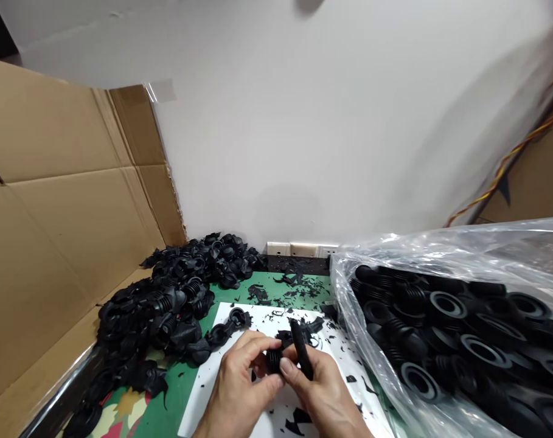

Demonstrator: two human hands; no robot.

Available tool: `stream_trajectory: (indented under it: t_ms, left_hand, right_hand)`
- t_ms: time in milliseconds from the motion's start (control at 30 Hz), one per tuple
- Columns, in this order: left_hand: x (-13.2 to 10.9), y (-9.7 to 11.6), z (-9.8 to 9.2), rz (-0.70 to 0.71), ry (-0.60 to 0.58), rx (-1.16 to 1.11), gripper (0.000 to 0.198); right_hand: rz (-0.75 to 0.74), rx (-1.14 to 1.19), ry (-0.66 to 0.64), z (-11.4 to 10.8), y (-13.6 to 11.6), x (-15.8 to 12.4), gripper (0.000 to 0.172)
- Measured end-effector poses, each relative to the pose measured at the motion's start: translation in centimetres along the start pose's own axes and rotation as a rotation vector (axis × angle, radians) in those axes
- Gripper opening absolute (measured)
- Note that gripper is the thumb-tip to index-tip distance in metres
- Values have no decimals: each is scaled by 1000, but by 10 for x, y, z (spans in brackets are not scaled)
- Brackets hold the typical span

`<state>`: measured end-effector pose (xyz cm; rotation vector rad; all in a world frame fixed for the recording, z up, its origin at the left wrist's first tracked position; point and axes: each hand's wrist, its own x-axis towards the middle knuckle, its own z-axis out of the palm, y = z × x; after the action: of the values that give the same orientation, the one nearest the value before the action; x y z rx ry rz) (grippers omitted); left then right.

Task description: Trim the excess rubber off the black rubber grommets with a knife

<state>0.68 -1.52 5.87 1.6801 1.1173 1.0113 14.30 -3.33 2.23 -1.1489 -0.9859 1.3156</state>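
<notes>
My left hand (244, 380) is closed around a small ribbed black rubber piece (273, 360) above a white board. My right hand (319, 383) grips a slim black pen-like tool (302, 350), its upper end pointing up and away from me. The right thumb also comes up against the ribbed piece. Whatever tip the tool has is hidden behind the fingers. Black rubber scraps (298, 420) lie on the white board (201, 398) under and around my hands.
At left, a heap of black rubber parts (180, 304) leans toward a cardboard sheet (70, 182). On the right, a clear plastic bag (349, 304) holds many ribbed black bellows (447, 305). Shavings cover the green mat (244, 293). Wall sockets (302, 250) sit behind.
</notes>
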Motion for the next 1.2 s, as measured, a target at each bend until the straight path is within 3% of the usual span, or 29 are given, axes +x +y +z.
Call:
stream_trajectory:
  t_ms: [133,300,533,733,867,1000,1200]
  left_hand:
    - [-2,1,-1,18,21,-28,30]
    - [-1,-4,-2,13,93,-73,17]
    - [0,-3,-3,56,90,-39,7]
    - [0,-5,-5,32,77,-3,7]
    - [-2,-5,-4,35,72,38,7]
    - [-2,-4,-2,51,76,99,7]
    - [-2,-4,-3,65,56,151,8]
  right_hand:
    - [0,61,6,0,11,2,44]
    - [48,72,83,-3,5,0,44]
    - [112,109,8,-1,-9,-3,43]
    - [-185,-79,217,-27,-41,-8,40]
    - [-359,-292,257,-38,-51,-12,44]
    - [-193,-133,193,-36,-46,-11,52]
    - [7,177,19,-23,-44,-13,38]
